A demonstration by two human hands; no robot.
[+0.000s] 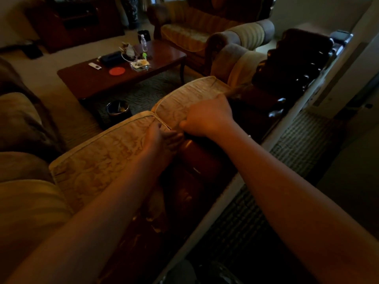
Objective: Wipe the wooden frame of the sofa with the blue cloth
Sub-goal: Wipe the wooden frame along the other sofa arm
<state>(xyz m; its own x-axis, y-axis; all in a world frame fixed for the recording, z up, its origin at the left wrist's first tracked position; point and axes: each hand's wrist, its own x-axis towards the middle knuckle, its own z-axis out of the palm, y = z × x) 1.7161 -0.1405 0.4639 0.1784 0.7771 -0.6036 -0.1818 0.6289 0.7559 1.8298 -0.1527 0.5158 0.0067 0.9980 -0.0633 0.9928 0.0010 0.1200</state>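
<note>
Forearms: both reach forward from the bottom edge, bare, converging on the sofa back.
Wooden frame (196,160): dark glossy carved wood along the top of the sofa back, running from beneath the arms away to the upper right; it is the landmark here.
Near cushion (98,160): pale patterned, piped edge, lying against the frame's left side.
Left hand (162,138): at the seam where the two cushions meet, just left of the frame, fingers pressed down at the cushion edge; whether the grip holds anything I cannot tell.
Right hand (207,117): just beyond the left hand, over the frame, knuckles up, grip clenched into a fist.
Blue cloth (235,92): only a blurred, greyish streak shows past the right hand's fingers, on the frame; colour unclear in the dim light.
Far cushion (190,95): same fabric, left of the frame, partly covered by the right hand.
Bin (118,109): round, dark, on the floor left of the frame.
Tabletop (86,78): dark wood, well left of the frame, carrying a red disc (117,71), a bottle (144,43) and clutter.
Second sofa (196,31): striped, beyond the tabletop.
</note>
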